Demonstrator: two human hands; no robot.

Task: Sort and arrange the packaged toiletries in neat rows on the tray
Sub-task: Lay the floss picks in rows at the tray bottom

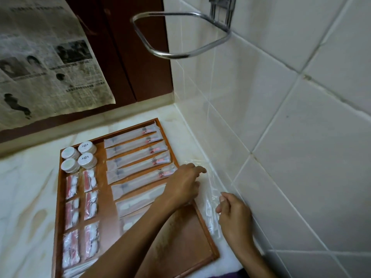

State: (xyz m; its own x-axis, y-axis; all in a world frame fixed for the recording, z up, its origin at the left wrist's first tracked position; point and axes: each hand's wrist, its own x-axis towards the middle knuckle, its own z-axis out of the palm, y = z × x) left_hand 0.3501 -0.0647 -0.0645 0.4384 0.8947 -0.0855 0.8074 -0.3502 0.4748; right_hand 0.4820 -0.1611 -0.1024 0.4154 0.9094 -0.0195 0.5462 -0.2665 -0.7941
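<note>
A brown wooden tray (188,235) lies on the marble counter. On it, several long white sachets (136,155) lie in a column, round white tubs (79,157) sit at the far left, and small red-and-white packets (91,205) form two columns below them. My left hand (183,187) reaches across the tray's right rim, fingers extended onto a clear plastic bag (210,209) lying between tray and wall. My right hand (233,214) pinches that bag's edge with thumb and fingers. A few packets show faintly inside the bag.
A tiled wall (281,137) stands close on the right. A metal towel ring (180,33) juts out above the counter. A dark wooden cabinet (140,57) and a hanging newspaper (40,57) are behind the tray. The marble counter (26,187) extends left.
</note>
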